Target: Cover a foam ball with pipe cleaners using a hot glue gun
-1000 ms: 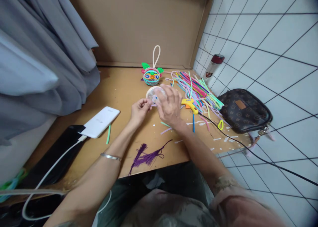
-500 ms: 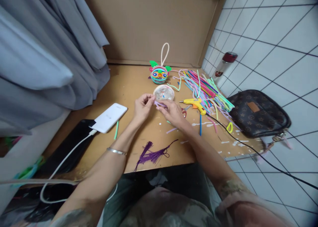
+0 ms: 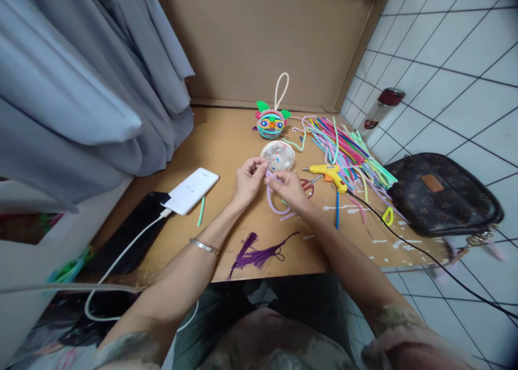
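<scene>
Both hands bending a lilac pipe cleaner above the tabletop: left hand and right hand each pinch its top end, loop hanging below. Next likely needs twisting ends tight.

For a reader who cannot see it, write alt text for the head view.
Both hands, left hand and right hand, pinch a lilac pipe cleaner over a wooden table, near a clear dome, yellow glue gun and purple tassel.
</scene>
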A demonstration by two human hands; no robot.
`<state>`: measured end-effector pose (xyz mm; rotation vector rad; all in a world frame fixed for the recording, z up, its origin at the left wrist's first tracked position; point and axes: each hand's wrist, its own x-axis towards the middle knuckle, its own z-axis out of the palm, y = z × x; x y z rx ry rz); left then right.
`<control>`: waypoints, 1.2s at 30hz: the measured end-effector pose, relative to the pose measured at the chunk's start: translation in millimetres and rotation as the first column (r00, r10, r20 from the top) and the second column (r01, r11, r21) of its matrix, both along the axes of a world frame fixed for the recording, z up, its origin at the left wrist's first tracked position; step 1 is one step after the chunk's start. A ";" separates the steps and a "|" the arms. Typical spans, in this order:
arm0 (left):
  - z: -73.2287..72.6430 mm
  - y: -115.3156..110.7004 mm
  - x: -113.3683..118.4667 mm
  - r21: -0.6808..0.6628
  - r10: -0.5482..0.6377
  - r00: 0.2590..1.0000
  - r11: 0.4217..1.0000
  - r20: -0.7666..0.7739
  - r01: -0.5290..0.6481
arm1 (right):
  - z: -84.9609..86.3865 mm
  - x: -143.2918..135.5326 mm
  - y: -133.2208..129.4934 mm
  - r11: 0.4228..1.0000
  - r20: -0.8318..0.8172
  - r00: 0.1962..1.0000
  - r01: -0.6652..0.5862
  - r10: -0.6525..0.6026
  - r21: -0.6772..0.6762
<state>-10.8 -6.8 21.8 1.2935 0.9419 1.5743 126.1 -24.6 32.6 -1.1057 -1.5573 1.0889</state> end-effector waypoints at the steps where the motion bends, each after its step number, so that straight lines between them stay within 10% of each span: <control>1: 0.1 -0.5 1.7 -0.006 -0.006 1.000 1.000 0.021 0.006 | 0.7 -0.4 -0.6 1.000 -0.018 1.000 -0.014 0.014 -0.010; 17: 5.8 -8.6 12.4 -0.238 -0.171 0.963 0.946 0.209 0.220 | 8.4 9.3 -1.6 0.995 0.043 0.996 0.074 -0.077 0.060; 36: -3.8 -5.9 16.3 -0.158 -0.143 0.957 0.970 0.250 0.187 | 12.0 6.3 -11.2 0.969 0.365 0.926 0.003 -0.096 0.249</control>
